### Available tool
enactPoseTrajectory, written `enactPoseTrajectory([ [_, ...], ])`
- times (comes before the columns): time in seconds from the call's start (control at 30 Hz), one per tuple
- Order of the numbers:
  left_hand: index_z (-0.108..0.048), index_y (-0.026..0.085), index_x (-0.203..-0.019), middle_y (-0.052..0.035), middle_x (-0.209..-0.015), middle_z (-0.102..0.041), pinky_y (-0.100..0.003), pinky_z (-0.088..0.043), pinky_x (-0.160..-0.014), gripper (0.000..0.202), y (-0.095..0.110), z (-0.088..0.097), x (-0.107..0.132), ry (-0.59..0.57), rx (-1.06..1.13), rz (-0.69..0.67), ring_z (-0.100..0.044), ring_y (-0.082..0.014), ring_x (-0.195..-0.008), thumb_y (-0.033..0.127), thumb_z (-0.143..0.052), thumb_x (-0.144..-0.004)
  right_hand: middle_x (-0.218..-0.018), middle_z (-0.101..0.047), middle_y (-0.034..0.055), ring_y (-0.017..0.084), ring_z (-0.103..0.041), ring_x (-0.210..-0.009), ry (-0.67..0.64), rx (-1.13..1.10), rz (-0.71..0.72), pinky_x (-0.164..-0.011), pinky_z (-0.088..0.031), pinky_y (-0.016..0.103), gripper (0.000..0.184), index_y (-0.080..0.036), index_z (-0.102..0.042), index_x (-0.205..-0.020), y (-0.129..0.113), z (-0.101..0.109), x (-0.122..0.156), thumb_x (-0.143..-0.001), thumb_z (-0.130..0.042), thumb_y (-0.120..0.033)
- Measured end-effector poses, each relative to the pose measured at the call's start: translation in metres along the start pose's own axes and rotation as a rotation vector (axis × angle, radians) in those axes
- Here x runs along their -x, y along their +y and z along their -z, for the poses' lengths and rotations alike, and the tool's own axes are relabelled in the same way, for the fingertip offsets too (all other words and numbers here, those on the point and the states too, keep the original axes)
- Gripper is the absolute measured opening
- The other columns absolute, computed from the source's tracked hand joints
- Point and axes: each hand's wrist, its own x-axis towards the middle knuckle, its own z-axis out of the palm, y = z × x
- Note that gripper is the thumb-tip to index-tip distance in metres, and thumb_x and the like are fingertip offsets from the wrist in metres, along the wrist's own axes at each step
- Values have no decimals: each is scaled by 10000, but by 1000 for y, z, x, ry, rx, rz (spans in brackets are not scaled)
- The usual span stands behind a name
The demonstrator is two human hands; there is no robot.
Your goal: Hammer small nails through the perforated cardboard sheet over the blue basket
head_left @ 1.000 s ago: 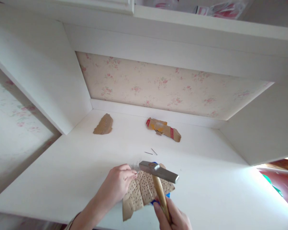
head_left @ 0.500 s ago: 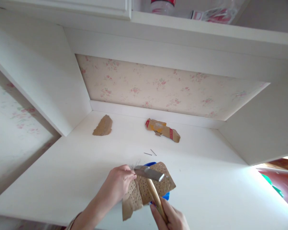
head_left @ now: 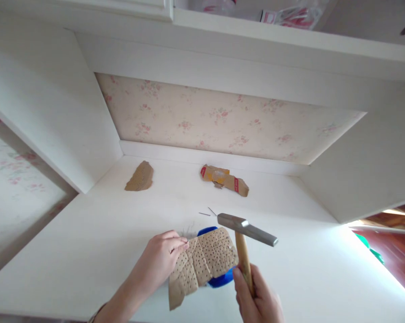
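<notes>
My right hand (head_left: 258,296) is wrapped round the wooden handle of a hammer (head_left: 243,251), its metal head raised above the counter, right of the cardboard. A piece of brown cardboard (head_left: 205,258), creased and full of small punched holes, lies over a blue object (head_left: 222,279) that is mostly covered. At the cardboard's upper left edge my left hand (head_left: 165,253) is closed in a pinch. A tiny dark tip shows at its fingertips, apparently a nail, mostly hidden by the fingers. Two loose nails (head_left: 207,212) lie just beyond the cardboard.
Farther back on the white counter (head_left: 98,251) lie a torn cardboard scrap (head_left: 140,176) and another scrap with red and yellow markings (head_left: 226,179). White panels stand at both sides. A shelf (head_left: 273,33) above holds clear plastic items (head_left: 298,17).
The hammer has lifted off the cardboard and swung to the right with my right hand. My left hand stays pinched at the cardboard's edge. The view has shifted slightly.
</notes>
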Motion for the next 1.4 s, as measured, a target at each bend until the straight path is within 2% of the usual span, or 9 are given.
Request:
enactPoseTrajectory([
  [0.17,-729,211,-799,-17,-790,-673,-216,-473,-701,260,6,6,2,-29,34,-10,-650,-135,-738,251,-529,-961,-466,-499,-61,129,-461,-378,110,-52,-154,-341,-339,210,499,-221,-610,-838,5,11,-19,-832,-512,-710],
  [0.27,-730,206,-790,-23,-806,-664,-211,-478,-697,284,10,8,3,-77,79,17,-643,-131,-738,288,-523,-966,-431,-456,-88,130,-447,-352,110,-75,-209,-340,-349,214,505,-220,-608,-893,11,11,-26,-834,-503,-711],
  [0.37,-754,219,-890,-35,-881,-678,-212,-493,-733,252,13,10,0,-96,137,23,-655,-138,-794,311,-530,-962,-417,-424,-109,135,-441,-338,82,-79,-252,-353,-382,225,482,-237,-586,-929,16,10,-29,-828,-523,-704],
  [0.63,-758,242,-953,-32,-925,-689,-212,-524,-735,217,18,9,-8,-104,170,21,-665,-146,-830,292,-548,-942,-421,-417,-111,127,-431,-336,63,-127,-242,-337,-363,212,500,-229,-581,-989,14,4,-31,-805,-574,-694],
  [0.77,-754,224,-951,-41,-930,-685,-211,-530,-713,224,16,-2,-13,-60,121,3,-663,-142,-797,273,-535,-946,-427,-442,-110,127,-435,-314,35,-160,-228,-318,-355,212,572,-208,-592,-1114,13,1,-32,-822,-537,-696],
  [1.0,-739,207,-855,-47,-932,-691,-266,-530,-827,229,8,-16,-20,47,30,-44,-668,-159,-847,258,-537,-950,-444,-445,-112,126,-467,-316,-16,-155,-208,-324,-370,206,462,-210,-596,-1036,21,-1,-30,-872,-529,-636],
  [1.13,-741,209,-842,-59,-956,-712,-292,-534,-872,234,17,-12,-22,146,54,-84,-674,-182,-907,282,-546,-949,-428,-440,-113,129,-464,-307,-9,-158,-206,-319,-365,207,458,-209,-597,-1046,22,-1,-31,-875,-533,-628],
  [1.27,-743,213,-845,-43,-937,-737,-254,-552,-795,231,39,-10,-27,100,201,-50,-686,-167,-860,312,-561,-946,-418,-427,-117,125,-458,-291,0,-149,-211,-301,-353,198,455,-213,-592,-1023,16,-2,-32,-863,-533,-634],
  [1.4,-708,186,-836,-44,-944,-721,-211,-510,-597,260,46,-22,-32,139,236,13,-607,-108,-609,349,-542,-952,-430,-419,-120,115,-449,-293,-4,-155,-205,-293,-344,187,454,-221,-590,-998,12,-1,-33,-850,-532,-647],
])
